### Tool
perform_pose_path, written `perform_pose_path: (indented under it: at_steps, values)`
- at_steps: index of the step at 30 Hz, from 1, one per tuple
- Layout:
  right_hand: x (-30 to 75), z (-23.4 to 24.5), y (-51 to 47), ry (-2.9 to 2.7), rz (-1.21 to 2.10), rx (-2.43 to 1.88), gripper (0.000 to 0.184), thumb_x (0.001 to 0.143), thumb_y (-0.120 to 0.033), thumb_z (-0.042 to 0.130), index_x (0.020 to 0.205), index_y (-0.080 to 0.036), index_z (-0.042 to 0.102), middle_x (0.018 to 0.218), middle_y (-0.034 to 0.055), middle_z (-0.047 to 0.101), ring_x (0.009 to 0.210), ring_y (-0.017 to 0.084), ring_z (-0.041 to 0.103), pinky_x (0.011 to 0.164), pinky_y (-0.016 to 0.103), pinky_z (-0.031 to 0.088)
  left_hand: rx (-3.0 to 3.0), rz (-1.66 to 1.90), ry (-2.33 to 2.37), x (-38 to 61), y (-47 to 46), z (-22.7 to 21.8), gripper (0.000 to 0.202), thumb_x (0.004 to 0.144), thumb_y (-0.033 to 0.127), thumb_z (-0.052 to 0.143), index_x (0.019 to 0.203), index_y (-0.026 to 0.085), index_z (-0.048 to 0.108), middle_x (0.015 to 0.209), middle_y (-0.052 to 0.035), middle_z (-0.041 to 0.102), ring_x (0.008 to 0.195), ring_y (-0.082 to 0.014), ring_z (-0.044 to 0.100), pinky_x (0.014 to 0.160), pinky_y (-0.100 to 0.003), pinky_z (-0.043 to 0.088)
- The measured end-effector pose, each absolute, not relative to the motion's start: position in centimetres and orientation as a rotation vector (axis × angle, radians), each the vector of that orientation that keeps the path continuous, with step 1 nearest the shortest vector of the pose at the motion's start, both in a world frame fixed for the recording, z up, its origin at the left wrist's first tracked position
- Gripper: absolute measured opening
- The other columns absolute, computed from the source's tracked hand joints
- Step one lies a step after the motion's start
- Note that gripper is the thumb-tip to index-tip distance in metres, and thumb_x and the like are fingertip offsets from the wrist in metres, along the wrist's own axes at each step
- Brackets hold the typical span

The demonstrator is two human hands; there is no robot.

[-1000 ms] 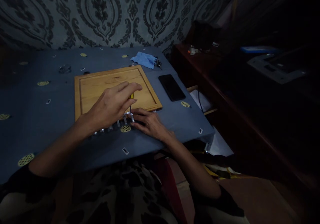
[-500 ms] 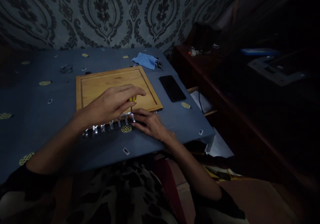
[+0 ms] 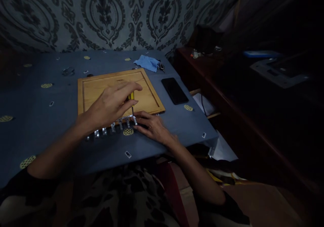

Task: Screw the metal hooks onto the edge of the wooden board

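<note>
My left hand (image 3: 110, 103) is closed around the yellow-and-black handle of a screwdriver (image 3: 132, 100), held upright. The screwdriver's thin shaft points down to the right end of a row of shiny metal hooks (image 3: 120, 124). These hooks run along the near edge of a framed wooden board (image 3: 149, 93), which lies flat on the table. My right hand (image 3: 153, 127) rests beside the rightmost hook. Its fingers are stretched out and touch the hook and the board's edge. The screwdriver's tip is too small to make out clearly.
A black phone (image 3: 174, 90) lies right of the board. Behind it are a blue cloth (image 3: 147, 63) and a small dark metal object (image 3: 161, 66). A clear or metallic item (image 3: 68, 71) sits at the back left. An open drawer (image 3: 206, 105) stands right of the table.
My left hand has shifted slightly left and turned on the screwdriver, showing more of its handle. My right hand stays beside the hooks.
</note>
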State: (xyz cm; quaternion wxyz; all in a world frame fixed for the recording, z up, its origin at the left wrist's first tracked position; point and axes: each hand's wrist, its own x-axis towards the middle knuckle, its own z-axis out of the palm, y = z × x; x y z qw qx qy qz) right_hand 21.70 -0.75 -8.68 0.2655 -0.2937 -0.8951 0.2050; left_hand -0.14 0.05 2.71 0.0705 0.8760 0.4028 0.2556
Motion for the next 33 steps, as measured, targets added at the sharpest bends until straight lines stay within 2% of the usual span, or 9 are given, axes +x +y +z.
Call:
perform_pose_path:
  at_steps: [7, 13, 18, 22, 26, 29, 33]
  values:
    - [21.74, -8.76, -0.75, -2.418, 0.562, -0.798, 0.031, 0.105, -0.037, 0.054, 0.117, -0.017, 0.075, 0.132, 0.0122, 0.068, 0.115, 0.024, 0.071, 0.092, 0.038, 0.06, 2.653, 0.8, 1.149, -0.03, 0.12, 2.52, 0.029, 0.1, 0.02, 0.056, 0.128, 0.017, 0.059, 0.123, -0.0078, 0.071, 0.106, -0.0193, 0.07, 0.091, -0.028, 0.054]
    - [21.74, -8.85, -0.72, -2.416, 0.538, -0.803, 0.03, 0.105, -0.037, 0.056, 0.118, -0.019, 0.074, 0.132, 0.0108, 0.069, 0.114, 0.024, 0.072, 0.093, 0.036, 0.06, 2.661, 0.788, 1.146, 0.12, 0.04, 2.48, 0.03, 0.1, 0.017, 0.055, 0.129, 0.017, 0.058, 0.124, -0.0087, 0.071, 0.107, -0.0198, 0.07, 0.092, -0.029, 0.054]
    - [21.77, -8.84, -0.7, -2.429, 0.554, -0.832, 0.031, 0.104, -0.038, 0.056, 0.121, -0.019, 0.073, 0.133, 0.01, 0.068, 0.115, 0.024, 0.071, 0.095, 0.037, 0.059, 2.703, 0.772, 1.091, 0.11, -0.1, 2.54, 0.03, 0.101, 0.016, 0.053, 0.13, 0.017, 0.058, 0.123, -0.0086, 0.071, 0.105, -0.019, 0.07, 0.087, -0.028, 0.054]
    - [21.74, -8.73, -0.76, -2.418, 0.565, -0.809, 0.027, 0.104, -0.034, 0.058, 0.12, -0.019, 0.074, 0.132, 0.0095, 0.068, 0.118, 0.023, 0.07, 0.099, 0.036, 0.058, 2.729, 0.73, 1.048, 0.16, -0.24, 2.67, 0.029, 0.104, 0.022, 0.05, 0.132, 0.017, 0.056, 0.127, -0.0093, 0.069, 0.11, -0.0209, 0.068, 0.089, -0.029, 0.053]
    - [21.69, -8.78, -0.82, -2.406, 0.554, -0.806, 0.025, 0.104, -0.034, 0.058, 0.117, -0.02, 0.075, 0.131, 0.0089, 0.069, 0.118, 0.024, 0.07, 0.1, 0.037, 0.058, 2.768, 0.723, 1.072, 0.4, -0.33, 2.42, 0.029, 0.105, 0.03, 0.052, 0.13, 0.019, 0.057, 0.112, -0.0074, 0.066, 0.094, -0.02, 0.067, 0.076, -0.028, 0.052]
    - [21.68, -8.93, -0.83, -2.398, 0.547, -0.82, 0.027, 0.103, -0.035, 0.059, 0.119, -0.021, 0.075, 0.13, 0.0091, 0.069, 0.116, 0.024, 0.071, 0.098, 0.038, 0.059, 2.789, 0.775, 1.106, 0.65, -0.38, 2.05, 0.028, 0.103, 0.022, 0.052, 0.13, 0.018, 0.057, 0.108, -0.0066, 0.065, 0.088, -0.0183, 0.066, 0.074, -0.027, 0.052]
    - [21.72, -8.97, -0.79, -2.409, 0.552, -0.813, 0.031, 0.105, -0.037, 0.055, 0.122, -0.02, 0.073, 0.133, 0.0103, 0.068, 0.119, 0.025, 0.07, 0.098, 0.04, 0.059, 2.766, 0.851, 1.084, 0.87, -0.47, 1.77, 0.035, 0.101, 0.015, 0.055, 0.136, 0.016, 0.052, 0.121, -0.0094, 0.068, 0.102, -0.0194, 0.069, 0.084, -0.028, 0.055]
